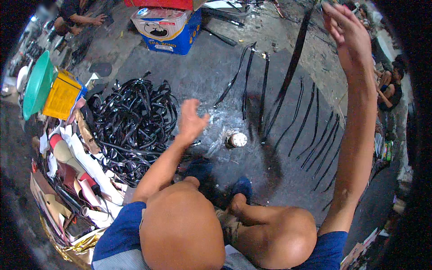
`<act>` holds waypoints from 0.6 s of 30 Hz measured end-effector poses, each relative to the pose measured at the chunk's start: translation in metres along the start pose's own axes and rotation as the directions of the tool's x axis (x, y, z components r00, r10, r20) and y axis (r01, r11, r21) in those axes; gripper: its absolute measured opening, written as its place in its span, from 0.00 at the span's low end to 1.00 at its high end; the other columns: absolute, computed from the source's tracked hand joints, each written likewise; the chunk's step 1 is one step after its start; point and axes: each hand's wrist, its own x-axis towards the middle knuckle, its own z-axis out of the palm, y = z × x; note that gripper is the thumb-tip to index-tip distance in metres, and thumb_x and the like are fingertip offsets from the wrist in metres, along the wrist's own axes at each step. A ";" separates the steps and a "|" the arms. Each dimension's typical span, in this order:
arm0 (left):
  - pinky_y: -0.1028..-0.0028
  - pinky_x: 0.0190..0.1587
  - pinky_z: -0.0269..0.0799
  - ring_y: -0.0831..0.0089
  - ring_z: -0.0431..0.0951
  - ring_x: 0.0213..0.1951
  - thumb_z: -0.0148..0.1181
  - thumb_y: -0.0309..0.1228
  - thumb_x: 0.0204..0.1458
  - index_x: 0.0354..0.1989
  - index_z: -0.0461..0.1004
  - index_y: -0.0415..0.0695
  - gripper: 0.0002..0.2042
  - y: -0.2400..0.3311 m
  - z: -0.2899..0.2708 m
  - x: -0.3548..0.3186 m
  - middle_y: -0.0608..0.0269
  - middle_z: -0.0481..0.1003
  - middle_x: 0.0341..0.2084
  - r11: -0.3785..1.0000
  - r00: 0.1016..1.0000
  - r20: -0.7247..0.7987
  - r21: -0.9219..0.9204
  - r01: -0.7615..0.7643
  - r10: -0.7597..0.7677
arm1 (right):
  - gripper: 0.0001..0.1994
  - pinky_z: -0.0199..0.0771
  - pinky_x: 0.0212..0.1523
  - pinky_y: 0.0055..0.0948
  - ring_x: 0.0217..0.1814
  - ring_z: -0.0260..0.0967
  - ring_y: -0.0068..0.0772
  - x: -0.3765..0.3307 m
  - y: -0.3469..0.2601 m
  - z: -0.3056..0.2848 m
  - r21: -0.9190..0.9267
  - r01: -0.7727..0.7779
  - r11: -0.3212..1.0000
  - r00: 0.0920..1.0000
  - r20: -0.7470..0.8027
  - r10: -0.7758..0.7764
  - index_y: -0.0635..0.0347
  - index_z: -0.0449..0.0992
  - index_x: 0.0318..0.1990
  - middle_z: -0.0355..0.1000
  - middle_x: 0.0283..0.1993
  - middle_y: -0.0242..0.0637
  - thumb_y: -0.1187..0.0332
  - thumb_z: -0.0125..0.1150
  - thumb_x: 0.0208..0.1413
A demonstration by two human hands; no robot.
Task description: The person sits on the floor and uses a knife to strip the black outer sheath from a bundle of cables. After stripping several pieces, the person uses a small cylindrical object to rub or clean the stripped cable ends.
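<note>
- My right hand (344, 33) is lifted high at the upper right. Its fingers (335, 18) are bent and close together near the top end of a long black strip (292, 67). They seem to pinch the strip, but the contact point sits at the picture edge, so I cannot tell for sure.
- The long black strip hangs from that hand down toward the dark floor (202, 72), and its lower end comes near a small round tin (237, 139).
- My left hand (191, 119) is in the middle of the view, above the floor. Its fingers are loosely spread and hold nothing.
- The small round tin stands on the floor just to the right of my left hand, on a shiny wet-looking patch.
- Several more black strips (310, 126) lie side by side on the floor, from the middle to the right, under my raised right arm.
- A big tangled pile of black strips (130, 126) lies on the floor to the left of my left hand.
- To the left of the pile I see a green bowl (37, 85) standing on its edge, touching a yellow box (63, 94), and below them many paper and leather scraps (76, 180).
- At the top a blue and white carton (168, 29) stands on the floor.
- My bare knees and blue shorts fill the lower part of the view.
- Other people sit at the top left and at the far right.
</note>
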 end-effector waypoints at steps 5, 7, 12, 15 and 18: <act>0.53 0.49 0.74 0.44 0.76 0.49 0.72 0.36 0.44 0.48 0.69 0.37 0.26 -0.039 -0.053 0.025 0.45 0.74 0.44 0.890 0.944 -0.007 0.330 0.314 -0.330 | 0.07 0.70 0.30 0.21 0.28 0.69 0.21 -0.011 -0.035 0.111 0.030 0.380 0.925 0.911 -0.185 -0.368 0.58 0.75 0.38 0.73 0.29 0.30 0.74 0.67 0.55; 0.52 0.48 0.75 0.42 0.78 0.47 0.72 0.36 0.45 0.48 0.70 0.37 0.24 -0.055 -0.055 0.022 0.44 0.77 0.44 0.852 0.913 0.062 0.391 0.349 -0.402 | 0.05 0.71 0.31 0.21 0.29 0.70 0.21 -0.010 -0.022 0.131 -0.126 0.460 0.879 0.873 -0.117 -0.474 0.58 0.75 0.38 0.73 0.30 0.30 0.73 0.66 0.57; 0.55 0.45 0.75 0.45 0.80 0.41 0.73 0.31 0.43 0.36 0.77 0.39 0.14 -0.075 -0.049 0.006 0.45 0.80 0.34 0.867 0.904 -0.043 0.266 0.421 -0.426 | 0.07 0.78 0.47 0.37 0.44 0.79 0.44 -0.072 0.069 0.200 -0.350 0.487 0.800 0.865 0.322 -0.385 0.59 0.81 0.40 0.79 0.39 0.47 0.70 0.63 0.54; 0.64 0.39 0.77 0.57 0.83 0.29 0.74 0.28 0.40 0.27 0.82 0.41 0.08 -0.071 -0.051 -0.001 0.49 0.81 0.25 0.915 0.909 -0.142 0.050 0.401 -0.391 | 0.18 0.76 0.52 0.42 0.50 0.76 0.50 -0.132 0.119 0.205 -0.280 0.462 0.842 0.697 0.701 -0.149 0.61 0.72 0.57 0.76 0.49 0.51 0.70 0.60 0.59; 0.70 0.40 0.77 0.68 0.83 0.30 0.74 0.27 0.40 0.27 0.82 0.37 0.09 -0.100 -0.072 -0.014 0.55 0.83 0.27 0.840 0.879 0.008 -0.289 0.459 -0.478 | 0.16 0.76 0.53 0.41 0.52 0.76 0.49 -0.171 0.131 0.190 -0.306 0.362 0.881 0.727 0.684 -0.061 0.62 0.73 0.56 0.74 0.53 0.52 0.69 0.57 0.63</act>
